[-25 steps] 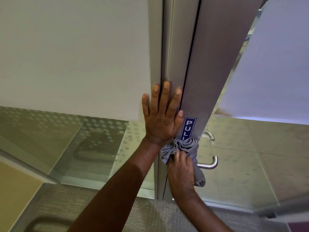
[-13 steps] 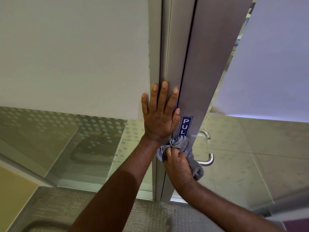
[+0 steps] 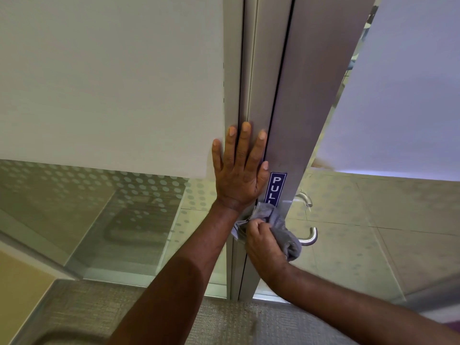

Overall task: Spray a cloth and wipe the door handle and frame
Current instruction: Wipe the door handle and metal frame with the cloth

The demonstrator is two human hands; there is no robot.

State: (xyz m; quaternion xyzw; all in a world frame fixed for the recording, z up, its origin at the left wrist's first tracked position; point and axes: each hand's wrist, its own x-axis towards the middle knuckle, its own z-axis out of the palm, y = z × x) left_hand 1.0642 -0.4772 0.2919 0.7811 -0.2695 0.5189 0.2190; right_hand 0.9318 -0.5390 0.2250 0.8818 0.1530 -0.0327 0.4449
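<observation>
At frame centre, the left hand (image 3: 239,173) lies flat, fingers spread, on the door frame (image 3: 258,83); just below it, the right hand (image 3: 263,241) clutches a grey cloth (image 3: 281,225) beside the handle (image 3: 310,239).

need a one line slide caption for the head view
Left hand braced flat on the aluminium door frame while the right hand wipes with a grey cloth beside the lever handle.

Bunched grey cloth (image 3: 278,224) against silver door handle (image 3: 310,239)
</observation>
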